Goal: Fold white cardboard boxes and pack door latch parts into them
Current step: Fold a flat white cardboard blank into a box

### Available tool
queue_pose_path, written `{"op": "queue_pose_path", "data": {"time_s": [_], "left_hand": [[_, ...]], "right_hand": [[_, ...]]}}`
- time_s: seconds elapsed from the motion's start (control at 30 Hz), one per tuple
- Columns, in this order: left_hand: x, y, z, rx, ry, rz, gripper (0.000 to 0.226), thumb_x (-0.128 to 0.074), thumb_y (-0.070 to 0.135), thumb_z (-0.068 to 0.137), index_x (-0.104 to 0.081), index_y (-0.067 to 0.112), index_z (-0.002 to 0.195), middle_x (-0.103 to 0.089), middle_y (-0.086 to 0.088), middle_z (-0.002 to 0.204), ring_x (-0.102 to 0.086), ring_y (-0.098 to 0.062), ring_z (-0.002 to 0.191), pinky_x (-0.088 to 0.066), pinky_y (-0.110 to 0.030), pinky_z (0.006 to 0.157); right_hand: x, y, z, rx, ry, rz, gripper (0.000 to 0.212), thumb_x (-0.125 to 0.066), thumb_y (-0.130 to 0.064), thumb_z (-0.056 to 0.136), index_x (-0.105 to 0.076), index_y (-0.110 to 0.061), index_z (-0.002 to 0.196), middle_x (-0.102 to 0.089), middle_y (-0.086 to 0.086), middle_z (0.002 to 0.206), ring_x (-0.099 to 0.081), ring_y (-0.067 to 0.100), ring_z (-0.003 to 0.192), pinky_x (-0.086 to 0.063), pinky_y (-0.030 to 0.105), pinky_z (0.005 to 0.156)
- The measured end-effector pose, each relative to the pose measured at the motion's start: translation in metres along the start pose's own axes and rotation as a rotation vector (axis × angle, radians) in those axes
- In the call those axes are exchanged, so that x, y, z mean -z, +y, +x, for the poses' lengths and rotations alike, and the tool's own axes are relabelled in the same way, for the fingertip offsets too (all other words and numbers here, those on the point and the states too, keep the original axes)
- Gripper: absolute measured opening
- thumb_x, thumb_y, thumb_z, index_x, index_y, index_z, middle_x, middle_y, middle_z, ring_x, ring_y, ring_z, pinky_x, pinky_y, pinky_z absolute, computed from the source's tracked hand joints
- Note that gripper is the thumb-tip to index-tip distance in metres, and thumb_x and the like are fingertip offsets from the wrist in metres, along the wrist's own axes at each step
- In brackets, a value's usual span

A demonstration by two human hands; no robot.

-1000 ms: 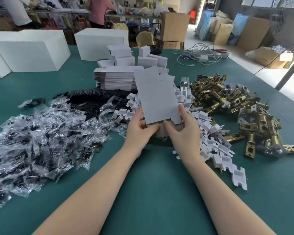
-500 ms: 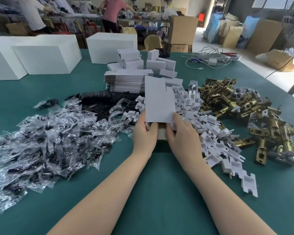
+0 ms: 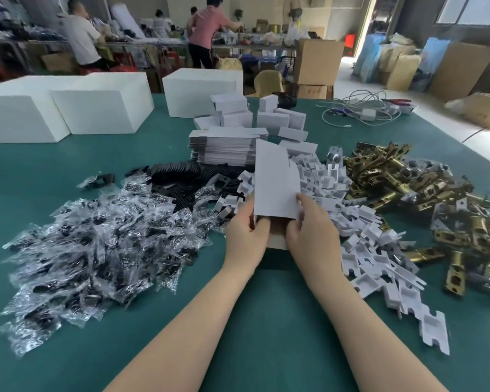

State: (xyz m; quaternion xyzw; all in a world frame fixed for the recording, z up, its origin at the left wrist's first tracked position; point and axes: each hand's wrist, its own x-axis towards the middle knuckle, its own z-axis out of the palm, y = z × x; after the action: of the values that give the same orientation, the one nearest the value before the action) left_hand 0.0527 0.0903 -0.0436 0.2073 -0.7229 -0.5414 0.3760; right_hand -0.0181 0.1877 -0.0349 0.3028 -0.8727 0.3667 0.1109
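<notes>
A white cardboard box blank [image 3: 276, 182] stands upright over the green table [image 3: 266, 321], partly opened into a sleeve with its brown inside showing at the bottom. My left hand [image 3: 246, 239] grips its lower left edge. My right hand [image 3: 311, 224] pinches its lower right edge, thumb on the front face. Brass door latch parts [image 3: 408, 179] lie heaped at the right. A stack of flat white blanks [image 3: 224, 149] sits behind the box.
Clear bags of black parts [image 3: 96, 244] spread across the left. White cardboard inserts [image 3: 362, 241] trail along the right. Folded small boxes [image 3: 272, 117] and large white boxes [image 3: 91, 108] stand at the back, cables [image 3: 362, 110] far right. People work at benches behind.
The blank has gone from a wide flat sheet to a narrower, upright sleeve between my hands. My hands have drawn closer together at its lower end.
</notes>
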Motion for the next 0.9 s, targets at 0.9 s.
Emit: {"op": "queue_pose_path", "data": {"time_s": [0.9], "left_hand": [[0.007,0.006,0.008,0.305,-0.095,-0.496,0.024,-0.053,0.029,0.1,-0.043,0.038,0.12,-0.073,0.003,0.093,-0.068,-0.012,0.085,-0.056,-0.035,0.074]], "right_hand": [[0.019,0.001,-0.012,-0.158,-0.108,0.745,0.051,-0.054,0.0,0.093,-0.058,-0.024,0.137,-0.071,-0.014,0.115,-0.066,-0.002,0.099,-0.053,0.019,0.076]]}}
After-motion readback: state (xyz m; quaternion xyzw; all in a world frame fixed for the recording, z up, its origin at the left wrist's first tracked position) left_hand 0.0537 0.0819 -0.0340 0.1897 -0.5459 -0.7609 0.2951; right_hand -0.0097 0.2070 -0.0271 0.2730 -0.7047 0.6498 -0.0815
